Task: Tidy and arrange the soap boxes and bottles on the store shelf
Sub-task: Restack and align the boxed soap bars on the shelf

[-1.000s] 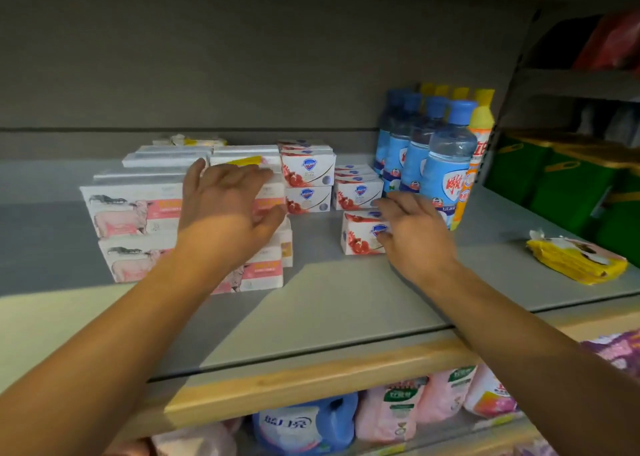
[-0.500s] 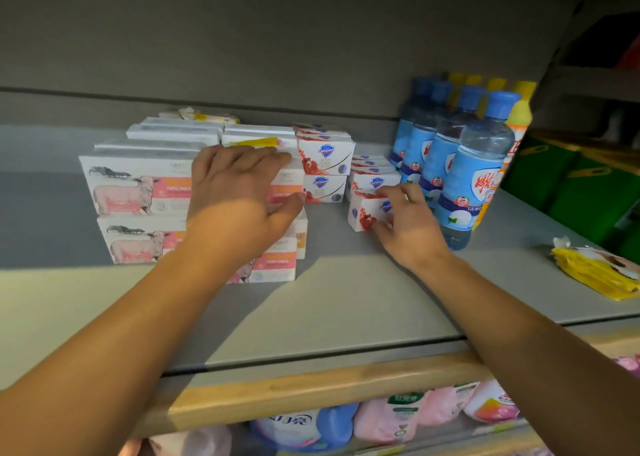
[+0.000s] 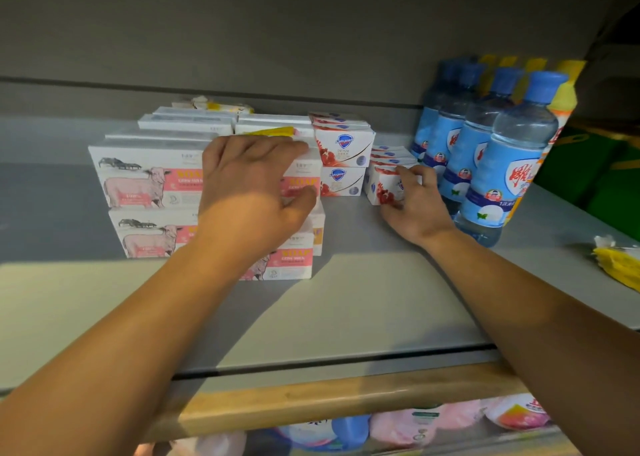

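Note:
Pink-and-white sheep soap boxes (image 3: 138, 178) stand stacked two high at the shelf's left. My left hand (image 3: 249, 185) rests on the right-hand stack, fingers laid over the top box and thumb against its front. White Safeguard boxes (image 3: 343, 150) are stacked beside them. My right hand (image 3: 415, 206) grips a small white soap box with red fruit print (image 3: 382, 187), fingers on its top and thumb low at its front. The box stands in front of a low pile of the same boxes (image 3: 391, 152). Blue-capped bottles (image 3: 502, 164) stand in a row just right of that hand.
Yellow-capped bottles (image 3: 568, 84) stand behind the blue ones. A yellow packet (image 3: 616, 265) lies at the far right of the grey shelf (image 3: 346, 299). The shelf has a wooden front edge (image 3: 311, 400), with pouches and a blue jug (image 3: 349, 428) below. Green boxes (image 3: 606, 178) sit further right.
My right hand has slid the small fruit-print box back and left toward the low pile. My left hand stays on the sheep boxes. The view has moved closer.

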The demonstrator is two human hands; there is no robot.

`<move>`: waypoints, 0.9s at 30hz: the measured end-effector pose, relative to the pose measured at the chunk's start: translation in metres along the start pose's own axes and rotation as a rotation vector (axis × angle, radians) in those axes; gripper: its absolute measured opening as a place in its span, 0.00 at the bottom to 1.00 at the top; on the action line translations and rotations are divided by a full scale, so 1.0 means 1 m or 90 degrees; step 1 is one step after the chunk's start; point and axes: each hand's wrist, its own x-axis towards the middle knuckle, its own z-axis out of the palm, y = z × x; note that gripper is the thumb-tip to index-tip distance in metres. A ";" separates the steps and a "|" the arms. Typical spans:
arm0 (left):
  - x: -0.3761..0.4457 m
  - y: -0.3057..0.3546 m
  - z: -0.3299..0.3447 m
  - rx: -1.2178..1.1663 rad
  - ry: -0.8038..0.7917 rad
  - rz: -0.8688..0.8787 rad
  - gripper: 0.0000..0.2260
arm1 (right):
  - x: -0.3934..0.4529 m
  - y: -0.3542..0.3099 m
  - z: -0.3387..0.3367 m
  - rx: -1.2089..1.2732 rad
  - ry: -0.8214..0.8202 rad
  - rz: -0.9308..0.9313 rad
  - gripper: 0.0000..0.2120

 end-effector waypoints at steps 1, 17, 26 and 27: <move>0.000 0.000 0.000 -0.001 0.002 0.000 0.22 | 0.000 0.001 0.000 -0.004 -0.002 -0.003 0.35; 0.000 0.000 -0.001 -0.010 0.003 -0.010 0.21 | 0.061 -0.062 -0.010 -0.080 0.029 -0.107 0.37; 0.000 -0.002 0.001 -0.023 0.008 -0.007 0.23 | 0.060 -0.064 -0.003 -0.124 0.171 -0.122 0.30; 0.000 -0.002 0.000 -0.023 0.006 -0.006 0.23 | 0.056 -0.063 -0.006 -0.092 0.174 -0.117 0.29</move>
